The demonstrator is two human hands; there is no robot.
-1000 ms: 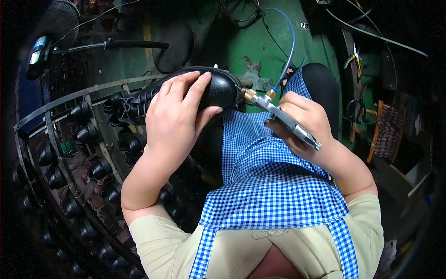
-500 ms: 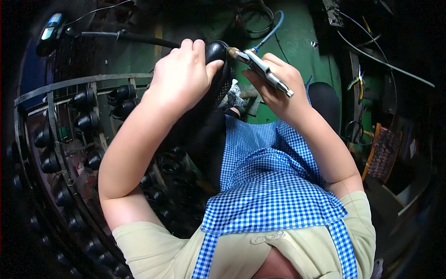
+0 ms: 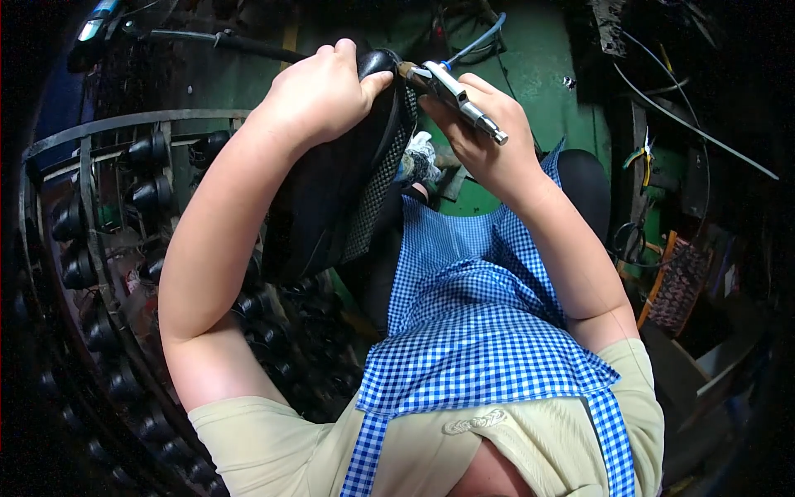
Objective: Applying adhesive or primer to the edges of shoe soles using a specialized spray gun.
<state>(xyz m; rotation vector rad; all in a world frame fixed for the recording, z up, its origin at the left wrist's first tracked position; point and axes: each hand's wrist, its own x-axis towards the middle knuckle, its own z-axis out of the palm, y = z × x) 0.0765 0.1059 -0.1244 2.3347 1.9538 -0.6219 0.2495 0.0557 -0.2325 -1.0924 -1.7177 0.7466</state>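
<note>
My left hand (image 3: 319, 91) is closed around a black boot (image 3: 344, 190), its fingers over the shiny rounded end and the thumb pressed on this side. The boot's dark shaft hangs down beside my left forearm, with a patterned strip along its right edge. My right hand (image 3: 489, 124) grips a metal spray gun (image 3: 460, 99); its fingers wrap the handle, partly hidden. The gun's brass-coloured nozzle points left, close to the boot's shiny end. Behind the gun, a blue air hose (image 3: 476, 45) runs up and away.
A metal rack (image 3: 91, 199) holding several black shoes (image 3: 149, 195) curves along the left. A lamp (image 3: 95, 29) on a dark arm stands at the far left. Cables hang at the upper right, near a wooden-edged woven panel (image 3: 679, 282). A blue checked apron (image 3: 480, 331) covers my lap.
Both hands have moved slightly up and left with the boot and spray gun. The boot has turned, so more of its shaft and patterned strip shows.
</note>
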